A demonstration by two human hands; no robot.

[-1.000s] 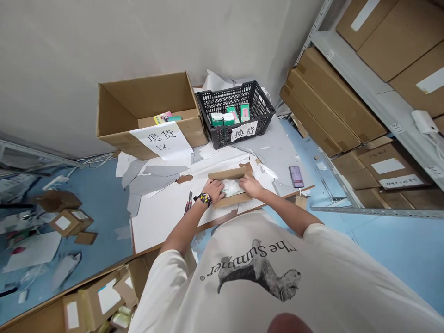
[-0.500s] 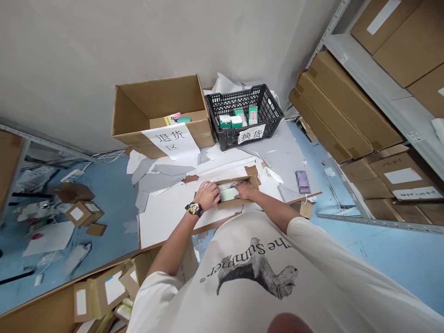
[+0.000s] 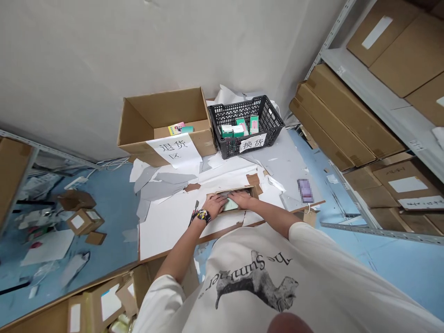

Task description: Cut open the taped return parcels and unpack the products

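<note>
A small open cardboard box [image 3: 255, 190] lies on the white, torn-paper-covered table in front of me. Inside it is a pale green item [image 3: 230, 204]. My left hand [image 3: 215, 203], with a watch on the wrist, reaches over the box's left end and touches the item; its fingers lie fairly flat. From the right, my right hand [image 3: 240, 199] rests on the same item with its fingers spread forward. Parts of the fingertips are hidden inside the box.
Behind the hands stand a large cardboard box [image 3: 138, 152] and a black basket [image 3: 225, 149] holding several green-white cartons. A phone [image 3: 305, 190] lies at the table's right edge. Shelves with boxes [image 3: 350, 111] rise at right; an open carton of parcels [image 3: 45, 319] is lower left.
My left hand has moved right, onto the pale green item, and my right hand has shifted slightly left over it. The whole view has tilted, so the table sits a little lower.
</note>
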